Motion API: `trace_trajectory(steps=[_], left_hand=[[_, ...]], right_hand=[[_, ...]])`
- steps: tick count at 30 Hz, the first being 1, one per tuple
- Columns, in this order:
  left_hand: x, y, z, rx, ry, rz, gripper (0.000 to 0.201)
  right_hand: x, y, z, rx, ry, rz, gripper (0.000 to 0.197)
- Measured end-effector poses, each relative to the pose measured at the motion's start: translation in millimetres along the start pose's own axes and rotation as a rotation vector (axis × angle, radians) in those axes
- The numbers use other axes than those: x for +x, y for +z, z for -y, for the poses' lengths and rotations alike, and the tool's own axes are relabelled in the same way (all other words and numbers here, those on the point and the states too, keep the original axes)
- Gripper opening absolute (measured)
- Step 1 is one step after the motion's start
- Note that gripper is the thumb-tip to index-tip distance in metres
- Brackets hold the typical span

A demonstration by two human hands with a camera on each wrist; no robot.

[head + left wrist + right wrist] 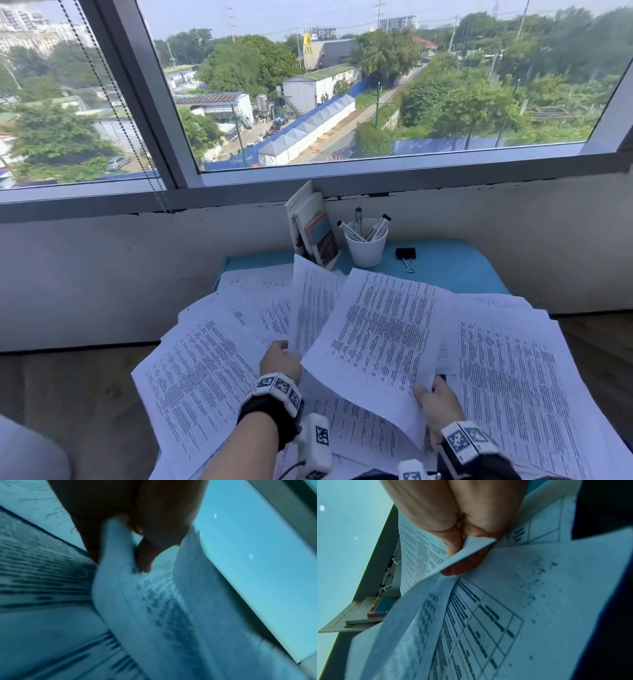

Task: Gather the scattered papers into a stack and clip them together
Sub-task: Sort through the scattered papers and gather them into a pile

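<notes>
Printed white papers (191, 370) lie scattered over a small blue table (455, 270). My left hand (279, 359) pinches the near edge of a raised sheet (313, 305); the left wrist view shows its fingers (144, 555) curled on that curved paper (154, 601). My right hand (436, 401) grips the near right corner of a second lifted sheet (380, 335), thumb on top; the right wrist view shows the corner (471, 547) pinched between thumb and fingers. A black binder clip (406, 255) lies at the back of the table, apart from both hands.
A white cup (365, 245) of markers and several leaning books (315, 229) stand at the table's back edge, under the window sill (376, 178). More papers (513, 370) overhang the table's right and left sides. Wooden floor (85, 387) lies on the left.
</notes>
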State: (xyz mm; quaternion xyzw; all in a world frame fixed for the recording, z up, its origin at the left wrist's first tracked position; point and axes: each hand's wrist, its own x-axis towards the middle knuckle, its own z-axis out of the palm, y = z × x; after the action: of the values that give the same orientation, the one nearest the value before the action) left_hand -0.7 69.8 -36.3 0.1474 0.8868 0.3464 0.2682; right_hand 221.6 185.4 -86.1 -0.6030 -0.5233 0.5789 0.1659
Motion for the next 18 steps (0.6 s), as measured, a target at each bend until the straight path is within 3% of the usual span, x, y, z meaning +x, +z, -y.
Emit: trace_trajectory(steps=[2,6,8,11,15,18], left_hand=[[-9,-17,-5,-0.131,0.082,-0.164,0.016],[-12,-74,-5,-0.421,0.056,-0.489,0.029],[-6,-102,-3,-0.577,0.069,-0.562,0.029],[-4,-111,-1,-0.633,0.095,-0.359,0.018],[-23,-61,5,-0.172,0.141,0.014,0.005],[-41,-17,14,0.075,0.167,0.124,0.017]], right_hand=[[-3,-1,3,-0.009,-0.006,0.004,0.028],[-10,-2,6,-0.008,-0.01,0.018,0.028],[-11,-1,8,-0.013,-0.017,0.02,0.029],[-15,-2,11,-0.068,-0.027,0.052,0.034],[-15,-4,14,-0.07,-0.008,0.088,0.035],[-8,-4,11,-0.005,-0.001,0.116,0.029]])
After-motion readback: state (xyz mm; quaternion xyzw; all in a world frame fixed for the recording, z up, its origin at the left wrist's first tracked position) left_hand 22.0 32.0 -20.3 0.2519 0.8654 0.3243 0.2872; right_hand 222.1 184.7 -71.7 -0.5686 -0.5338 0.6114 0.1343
